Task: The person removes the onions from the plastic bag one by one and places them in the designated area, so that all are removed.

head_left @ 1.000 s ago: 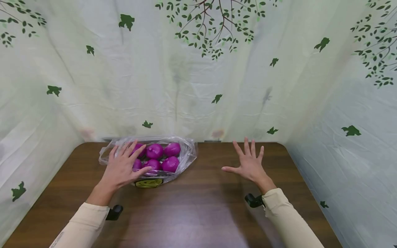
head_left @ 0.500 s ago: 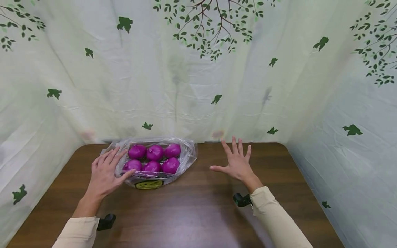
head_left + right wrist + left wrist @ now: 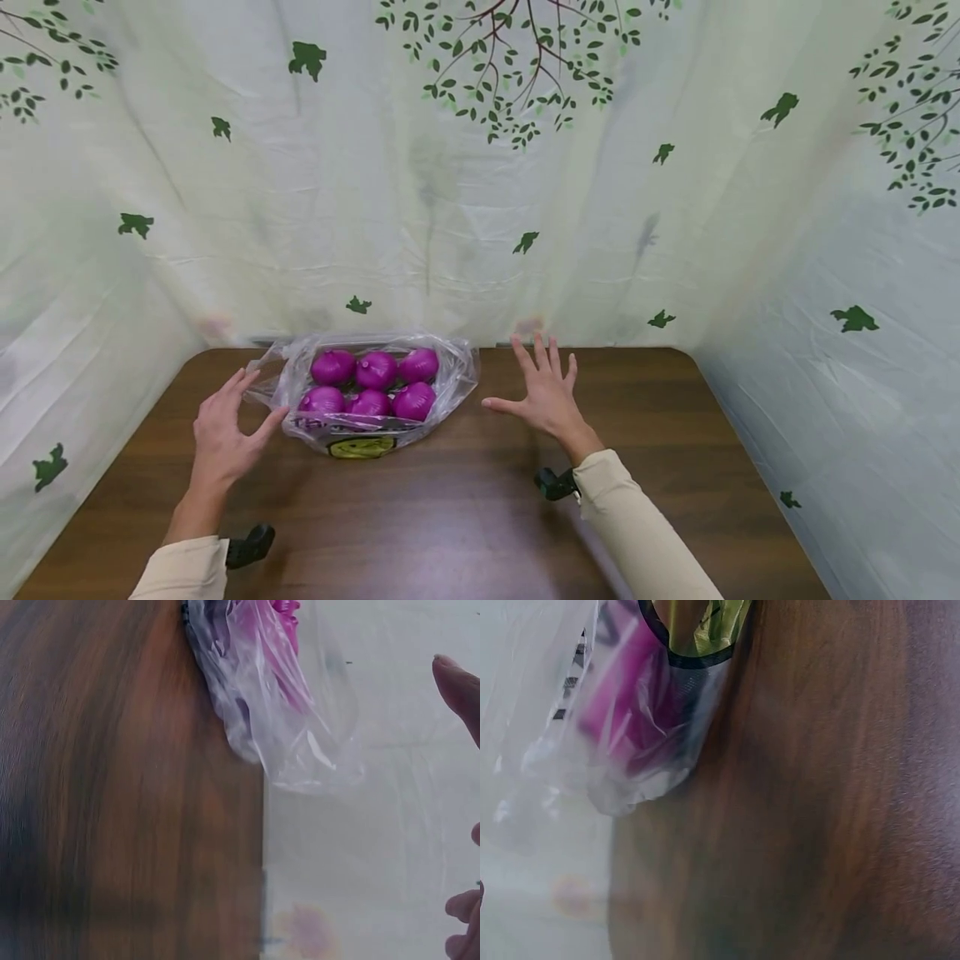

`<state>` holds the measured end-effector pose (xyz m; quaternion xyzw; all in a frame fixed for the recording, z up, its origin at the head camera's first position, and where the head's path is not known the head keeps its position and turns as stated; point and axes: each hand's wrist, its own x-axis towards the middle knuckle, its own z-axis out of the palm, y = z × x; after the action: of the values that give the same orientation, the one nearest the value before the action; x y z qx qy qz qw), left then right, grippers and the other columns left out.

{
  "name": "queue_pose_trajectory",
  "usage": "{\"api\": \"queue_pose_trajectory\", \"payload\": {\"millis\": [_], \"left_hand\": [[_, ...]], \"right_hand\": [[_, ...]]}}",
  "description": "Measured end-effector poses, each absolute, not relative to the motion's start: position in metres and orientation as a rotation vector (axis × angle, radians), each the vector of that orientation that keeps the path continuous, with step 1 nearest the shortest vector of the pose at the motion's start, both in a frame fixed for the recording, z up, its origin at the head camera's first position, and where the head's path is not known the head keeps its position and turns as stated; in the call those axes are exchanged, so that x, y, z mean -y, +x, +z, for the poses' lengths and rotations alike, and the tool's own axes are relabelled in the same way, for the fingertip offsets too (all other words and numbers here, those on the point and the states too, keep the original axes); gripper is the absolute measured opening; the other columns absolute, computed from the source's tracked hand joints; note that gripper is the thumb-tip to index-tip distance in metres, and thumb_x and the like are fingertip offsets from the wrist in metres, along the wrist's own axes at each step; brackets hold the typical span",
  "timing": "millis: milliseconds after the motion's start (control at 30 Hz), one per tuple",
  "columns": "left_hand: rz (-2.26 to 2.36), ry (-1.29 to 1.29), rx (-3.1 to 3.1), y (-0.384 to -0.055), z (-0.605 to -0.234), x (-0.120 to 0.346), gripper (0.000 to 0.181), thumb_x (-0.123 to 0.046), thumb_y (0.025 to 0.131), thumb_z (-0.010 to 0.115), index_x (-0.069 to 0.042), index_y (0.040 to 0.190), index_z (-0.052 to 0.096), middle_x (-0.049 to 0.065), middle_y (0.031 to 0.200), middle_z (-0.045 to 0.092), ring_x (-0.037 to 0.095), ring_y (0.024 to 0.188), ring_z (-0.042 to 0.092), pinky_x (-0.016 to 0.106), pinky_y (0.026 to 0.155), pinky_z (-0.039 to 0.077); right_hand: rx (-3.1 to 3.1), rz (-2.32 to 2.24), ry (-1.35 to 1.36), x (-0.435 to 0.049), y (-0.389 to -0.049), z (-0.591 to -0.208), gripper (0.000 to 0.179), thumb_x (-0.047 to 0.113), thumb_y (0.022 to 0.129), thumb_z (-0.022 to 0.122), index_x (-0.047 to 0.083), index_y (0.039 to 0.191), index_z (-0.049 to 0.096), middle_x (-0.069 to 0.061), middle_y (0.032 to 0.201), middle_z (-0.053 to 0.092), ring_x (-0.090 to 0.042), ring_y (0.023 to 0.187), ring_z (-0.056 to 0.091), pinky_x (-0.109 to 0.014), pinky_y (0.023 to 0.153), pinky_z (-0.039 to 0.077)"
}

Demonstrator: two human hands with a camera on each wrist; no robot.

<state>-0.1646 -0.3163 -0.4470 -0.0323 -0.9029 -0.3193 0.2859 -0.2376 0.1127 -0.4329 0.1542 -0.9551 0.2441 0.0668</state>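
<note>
Head view: clear plastic bag (image 3: 454,379) with six purple onions (image 3: 376,370) lies left of frame centre, near far edge of wooden counter (image 3: 450,517). Left hand (image 3: 225,435) at bag's left end, thumb and fingers parted wide; contact unclear. Right hand (image 3: 550,402) right of frame centre, fingers spread wide, apart from bag.

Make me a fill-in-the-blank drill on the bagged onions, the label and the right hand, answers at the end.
The clear bag holds ____ onions in all.
The row nearest the person has ____ onions.
The label below that row is mainly ____.
The right hand holds ____.
Missing words: six; three; yellow; nothing.
</note>
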Motion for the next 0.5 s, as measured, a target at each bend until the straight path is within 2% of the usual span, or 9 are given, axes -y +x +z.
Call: {"api": "queue_pose_trajectory", "payload": {"millis": [167, 267, 367, 500], "left_hand": [[-0.989, 0.037, 2.369, -0.162, -0.454, 0.319, 0.061, -0.023, 0.085, 0.071, 0.005, 0.133, 0.048, 0.03, 0.145, 0.034, 0.051, 0.131, 0.031, 0.065, 0.107, 0.02], [-1.091, 0.174, 2.364, -0.161, -0.457, 0.317, 0.062, -0.023, 0.087, 0.07, 0.002, 0.137, 0.045, 0.025, 0.148, 0.028, 0.045, 0.131, 0.032, 0.06, 0.105, 0.03], [-1.176, 0.302, 2.356, -0.161, -0.46, 0.315, 0.065, -0.023, 0.087, 0.071, -0.003, 0.141, 0.04, 0.02, 0.146, 0.03, 0.039, 0.126, 0.039, 0.05, 0.1, 0.041], [-1.284, 0.467, 2.33, -0.159, -0.464, 0.312, 0.067, -0.028, 0.088, 0.07, -0.002, 0.139, 0.034, 0.017, 0.137, 0.036, 0.035, 0.122, 0.043, 0.038, 0.098, 0.046]], "right_hand": [[2.834, 0.785, 0.46, -0.102, -0.242, -0.438, 0.107, 0.065, 0.072, 0.072, 0.022, 0.155, 0.019, -0.013, 0.161, 0.005, -0.035, 0.147, -0.003, -0.065, 0.11, -0.005], [2.789, 0.8, 0.467, -0.094, -0.244, -0.442, 0.105, 0.062, 0.071, 0.075, 0.02, 0.153, 0.024, -0.013, 0.16, 0.013, -0.036, 0.146, 0.007, -0.065, 0.11, 0.001], [2.743, 0.817, 0.476, -0.085, -0.246, -0.447, 0.103, 0.059, 0.07, 0.077, 0.017, 0.151, 0.03, -0.013, 0.157, 0.024, -0.035, 0.143, 0.019, -0.063, 0.108, 0.01], [2.69, 0.866, 0.504, -0.072, -0.246, -0.452, 0.098, 0.058, 0.07, 0.078, 0.015, 0.148, 0.036, -0.013, 0.15, 0.034, -0.034, 0.136, 0.029, -0.062, 0.103, 0.02]]}}
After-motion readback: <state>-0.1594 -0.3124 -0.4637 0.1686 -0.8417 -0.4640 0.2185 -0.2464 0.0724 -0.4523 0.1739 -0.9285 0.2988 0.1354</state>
